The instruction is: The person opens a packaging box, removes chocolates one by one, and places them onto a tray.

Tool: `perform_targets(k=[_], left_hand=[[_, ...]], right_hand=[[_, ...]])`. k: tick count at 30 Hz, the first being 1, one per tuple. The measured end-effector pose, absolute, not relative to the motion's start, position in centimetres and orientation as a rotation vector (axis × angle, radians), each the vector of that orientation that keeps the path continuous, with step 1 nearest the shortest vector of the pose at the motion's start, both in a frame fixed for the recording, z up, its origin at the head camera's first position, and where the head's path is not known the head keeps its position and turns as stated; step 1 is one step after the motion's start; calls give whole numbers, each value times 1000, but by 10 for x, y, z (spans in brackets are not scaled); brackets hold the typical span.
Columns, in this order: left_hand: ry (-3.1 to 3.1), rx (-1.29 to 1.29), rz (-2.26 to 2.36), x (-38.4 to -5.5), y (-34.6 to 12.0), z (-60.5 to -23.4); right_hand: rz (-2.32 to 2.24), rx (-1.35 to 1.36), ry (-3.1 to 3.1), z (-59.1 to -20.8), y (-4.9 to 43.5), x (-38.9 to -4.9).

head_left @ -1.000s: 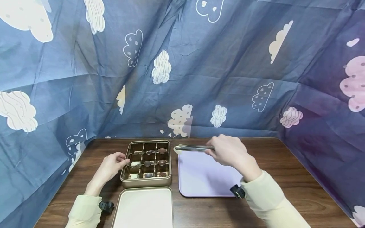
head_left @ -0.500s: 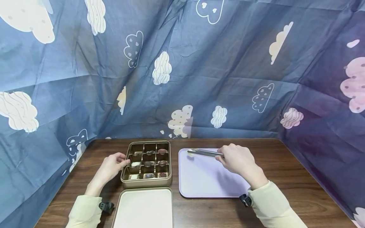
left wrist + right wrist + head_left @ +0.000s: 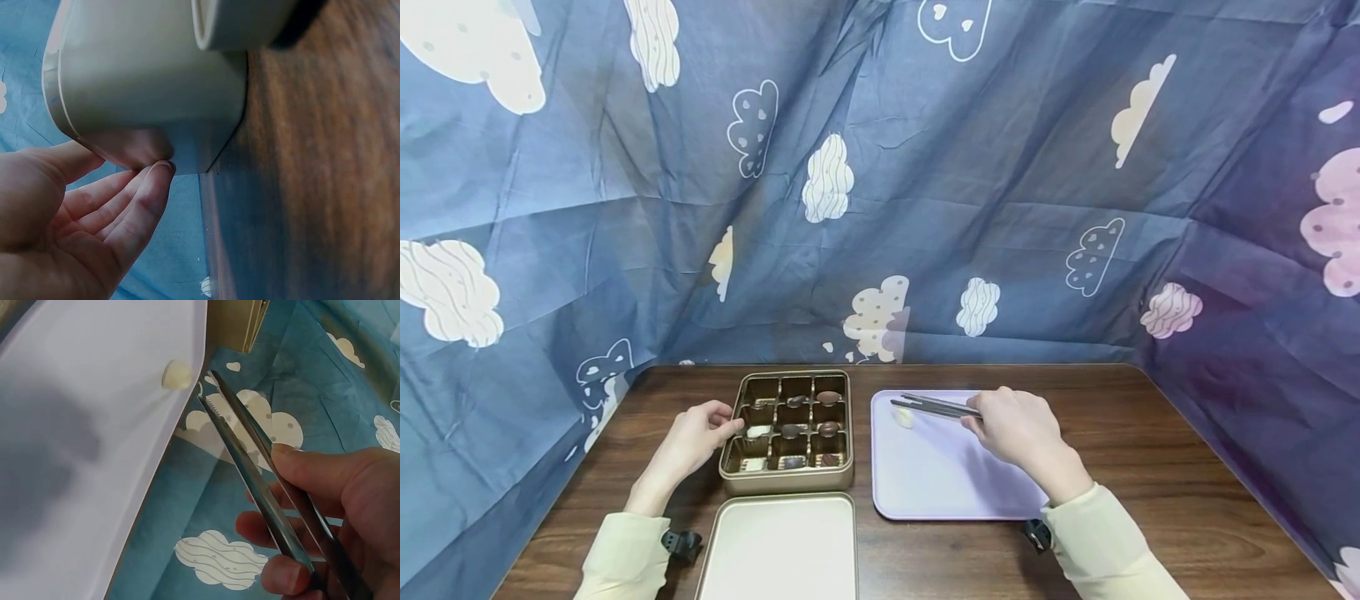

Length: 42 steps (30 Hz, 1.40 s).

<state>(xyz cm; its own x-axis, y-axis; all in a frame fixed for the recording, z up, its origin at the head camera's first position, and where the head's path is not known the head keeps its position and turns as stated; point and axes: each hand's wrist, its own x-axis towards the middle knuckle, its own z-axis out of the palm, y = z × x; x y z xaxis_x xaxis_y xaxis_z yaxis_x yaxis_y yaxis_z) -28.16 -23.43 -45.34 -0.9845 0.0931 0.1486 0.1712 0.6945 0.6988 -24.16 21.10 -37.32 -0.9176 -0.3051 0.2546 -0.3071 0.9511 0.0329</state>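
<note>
My right hand [image 3: 1017, 423] grips a pair of slim metal tongs [image 3: 936, 407], its tips parted just over the far left of the lilac tray [image 3: 962, 492]. A small cream-coloured chocolate [image 3: 177, 374] lies on the tray below the tips; the right wrist view shows it apart from them. At the left, my left hand [image 3: 697, 433] holds the side of a gold tin [image 3: 786, 481], thumb over the rim and fingers against the outer wall [image 3: 150, 94]. Inside the tin's divided compartments sit dark chocolates [image 3: 828, 397] and paler pieces [image 3: 758, 431].
The tin's pale lid [image 3: 778, 550] lies on the wooden table [image 3: 917, 558] in front of the tin. A blue curtain [image 3: 910, 192] with cloud prints hangs behind and at both sides. The tray stands right of the tin with a narrow gap between.
The right hand carried the cream chocolate in the tongs from beside the tin rightward over the tray. Now the tongs have parted and the chocolate lies on the tray. The left hand stayed put.
</note>
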Motion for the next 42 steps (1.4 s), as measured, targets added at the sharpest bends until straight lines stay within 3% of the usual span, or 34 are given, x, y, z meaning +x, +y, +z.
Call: perform_targets(k=[12,27,42], left_hand=[[-2794,-220,-1198,-281,-233,-453],[-2778,-226,-1210,-282,-233,-452],[-2761,-248,-1178,-283,-235,-456]], right_hand=[[128,470,-2760,-379,204,-232],[749,257,-2821,-392,173,-236],[688,316,-2743,-395,149,-233]])
